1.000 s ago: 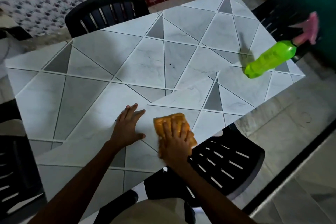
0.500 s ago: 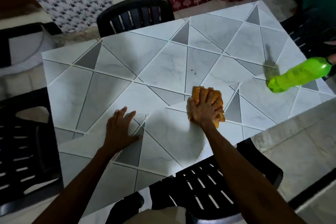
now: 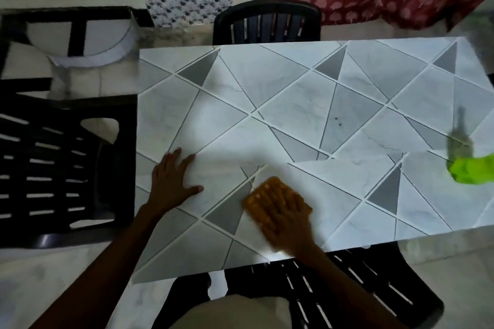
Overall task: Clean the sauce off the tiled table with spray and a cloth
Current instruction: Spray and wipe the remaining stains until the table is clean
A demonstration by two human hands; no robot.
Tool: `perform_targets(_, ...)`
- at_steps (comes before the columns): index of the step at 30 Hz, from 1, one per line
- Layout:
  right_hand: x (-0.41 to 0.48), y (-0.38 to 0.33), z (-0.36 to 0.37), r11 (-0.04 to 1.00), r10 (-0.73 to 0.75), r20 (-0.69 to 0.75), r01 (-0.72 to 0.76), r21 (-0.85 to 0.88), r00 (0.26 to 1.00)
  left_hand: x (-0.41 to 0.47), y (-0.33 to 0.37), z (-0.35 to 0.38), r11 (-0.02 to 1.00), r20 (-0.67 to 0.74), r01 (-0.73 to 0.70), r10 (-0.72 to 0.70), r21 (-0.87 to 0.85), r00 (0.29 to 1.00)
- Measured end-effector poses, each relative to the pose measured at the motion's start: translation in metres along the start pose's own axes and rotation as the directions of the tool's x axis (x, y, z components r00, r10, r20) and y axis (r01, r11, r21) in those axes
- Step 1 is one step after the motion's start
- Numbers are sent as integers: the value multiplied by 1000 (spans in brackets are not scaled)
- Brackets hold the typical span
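We find the fingers [image 3: 279, 196] of the right hand [image 3: 290, 222] straight and together, pressing the orange cloth [image 3: 251, 203] flat near the tiled table's [image 3: 294, 93] front edge. The left hand [image 3: 171, 181] rests splayed beside it. The spray bottle [image 3: 473, 172] sits far right. Dark specks [image 3: 338, 121] mid-table suggest the wiping is unfinished.

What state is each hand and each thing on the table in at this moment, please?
left hand, open, flat on the tiled table, holding nothing.
right hand, blurred, fingers straight, pressing the cloth.
cloth, flat on the table under the right hand.
spray bottle, on the table at the right edge of view, untouched, mostly cut off.
tiled table, small dark specks near its middle, apart from the cloth.
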State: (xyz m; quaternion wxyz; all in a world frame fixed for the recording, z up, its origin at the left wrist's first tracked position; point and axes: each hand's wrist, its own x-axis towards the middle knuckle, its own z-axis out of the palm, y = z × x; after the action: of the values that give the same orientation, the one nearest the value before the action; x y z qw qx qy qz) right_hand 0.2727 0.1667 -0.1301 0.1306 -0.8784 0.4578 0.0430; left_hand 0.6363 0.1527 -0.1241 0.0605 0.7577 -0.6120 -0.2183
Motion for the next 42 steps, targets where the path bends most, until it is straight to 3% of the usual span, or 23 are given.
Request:
perform_targets(3, 48, 28, -16, 925, 381, -48, -381, 14, 923, -13, -13, -4, 999, 2, 40, -40, -21, 999)
perform_targets(6, 117, -2, -24, 838, 544, -90, -535, 113, 834, -29, -25, -3, 998, 5, 43, -43, -41, 999)
perform_targets(9, 143, -70, -12, 914, 399, -100, -386, 127, 911, -44, -42, -5, 999, 12, 21, -21, -48, 1000)
perform_targets(11, 127, -120, 3, 978, 194, -77, -186, 97, 978, -52, -55, -8, 1000, 32, -7, 8, -26, 999)
perform_targets(13, 93, -158, 16, 997, -23, -15, 24, 79, 1000, -58, -67, -14, 1000, 73, -21, 21, -2, 997)
perform_targets(16, 37, -149, 27, 977, -214, -10, 214, 10, 977, -65, -75, -20, 1000, 93, -25, 25, -2, 995)
perform_targets(18, 16, -116, 26, 975, -221, -24, 220, -43, 975, -72, -78, -19, 998, 90, -61, 61, -9, 994)
perform_targets(20, 18, -92, 18, 999, 15, -22, -16, -29, 1000, -80, -85, -15, 994, 84, -104, 106, -28, 991)
perform_targets(23, 61, -119, 4, 878, 469, -14, -465, 112, 883, -92, -93, -13, 990, 64, -129, 133, -59, 989)
perform_targets(25, 84, -168, 5, 825, 525, 30, -518, 227, 850, -102, -99, -14, 981, 36, -163, 167, -102, 985)
perform_targets(30, 38, -275, 44, 989, 93, 11, -93, 115, 996, -122, -121, -17, 934, -57, -210, 202, -290, 978)
perform_targets(34, -9, -229, 46, 958, -282, 58, 284, -31, 958, -124, -132, -22, 929, -91, -319, 306, -188, 948)
perform_targets(36, -12, -185, 37, 979, -193, 28, 195, -66, 981, -122, -133, -23, 928, -79, -340, 331, -153, 940)
perform_targets(38, 2, -166, 22, 998, 59, -1, -59, 23, 998, -122, -130, -25, 933, -72, -304, 295, -191, 953)
perform_targets(40, 28, -190, 16, 959, 268, -25, -264, 103, 963, -124, -125, -27, 940, -70, -229, 219, -252, 973)
perform_targets(42, 48, -238, 17, 947, 292, 23, -293, 133, 956, -123, -121, -29, 945, -55, -174, 166, -278, 985)
